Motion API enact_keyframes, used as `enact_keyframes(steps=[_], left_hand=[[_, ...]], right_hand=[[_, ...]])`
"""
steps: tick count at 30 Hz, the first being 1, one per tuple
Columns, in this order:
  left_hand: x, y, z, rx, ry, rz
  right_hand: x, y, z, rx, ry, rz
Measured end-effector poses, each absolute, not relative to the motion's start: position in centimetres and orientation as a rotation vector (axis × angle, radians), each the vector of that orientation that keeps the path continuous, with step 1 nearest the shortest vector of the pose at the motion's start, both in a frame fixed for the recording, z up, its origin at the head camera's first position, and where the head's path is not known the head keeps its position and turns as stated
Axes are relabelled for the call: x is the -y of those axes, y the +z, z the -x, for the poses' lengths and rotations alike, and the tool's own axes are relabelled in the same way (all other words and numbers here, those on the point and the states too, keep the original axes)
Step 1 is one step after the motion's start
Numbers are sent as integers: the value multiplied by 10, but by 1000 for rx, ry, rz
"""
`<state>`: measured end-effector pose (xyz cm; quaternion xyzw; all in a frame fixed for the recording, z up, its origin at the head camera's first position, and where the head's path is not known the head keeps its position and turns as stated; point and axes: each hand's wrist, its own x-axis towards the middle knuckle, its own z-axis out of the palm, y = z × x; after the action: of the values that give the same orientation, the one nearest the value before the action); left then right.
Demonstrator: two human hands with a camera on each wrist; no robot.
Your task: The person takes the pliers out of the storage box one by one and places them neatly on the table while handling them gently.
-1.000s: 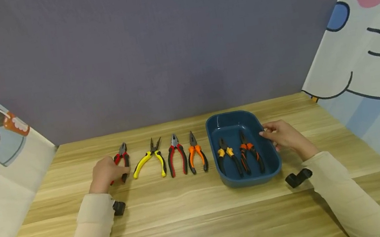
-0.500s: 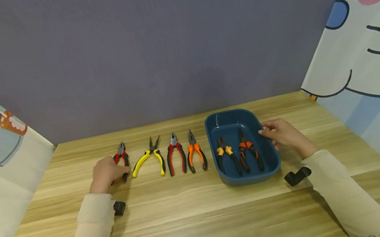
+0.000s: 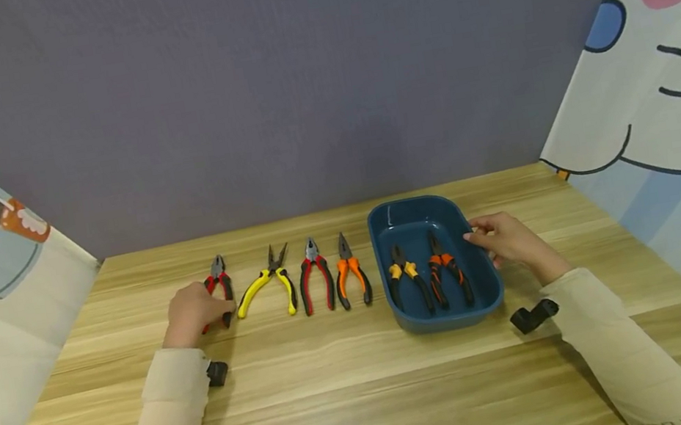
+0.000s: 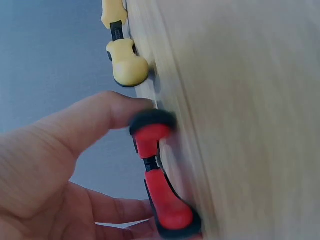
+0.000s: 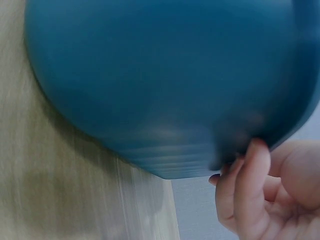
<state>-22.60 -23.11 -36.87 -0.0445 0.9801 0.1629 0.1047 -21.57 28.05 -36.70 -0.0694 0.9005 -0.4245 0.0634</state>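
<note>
On the left of the table, my left hand [image 3: 192,312] holds a small pair of red-and-black pliers [image 3: 227,288] by the handles. Up close in the left wrist view, the thumb is on one handle of these pliers [image 4: 170,202] and the fingers are at the other; the pliers' head is hidden there. My right hand [image 3: 505,240] pinches the right rim of a blue plastic tray [image 3: 418,219]. Fingertips of the right hand [image 5: 255,195] wrap that rim in the right wrist view. Inside the tray lie yellow-and-black pliers [image 3: 394,272] and orange-and-black pliers [image 3: 436,271].
Between the left hand and the tray lie yellow needle-nose pliers [image 3: 264,278], larger red-and-black pliers [image 3: 306,277] and orange needle-nose pliers [image 3: 354,267] in a row. A grey panel [image 3: 296,100] stands behind the wooden table [image 3: 344,405].
My left hand has shifted very slightly to the right with the small red-and-black pliers. The right hand stays on the tray rim, and the other pliers lie as before.
</note>
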Motion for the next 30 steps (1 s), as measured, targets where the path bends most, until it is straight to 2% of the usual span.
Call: enact_keyframes(steps=[21,30], left_hand=[[233,-366,223,-2815,521,110],[233,-353,217,-2796,535,107]], right_hand=[[-281,-369,217,-2737,-1271,221],[-281,-369,216,-2734,-1269,229]])
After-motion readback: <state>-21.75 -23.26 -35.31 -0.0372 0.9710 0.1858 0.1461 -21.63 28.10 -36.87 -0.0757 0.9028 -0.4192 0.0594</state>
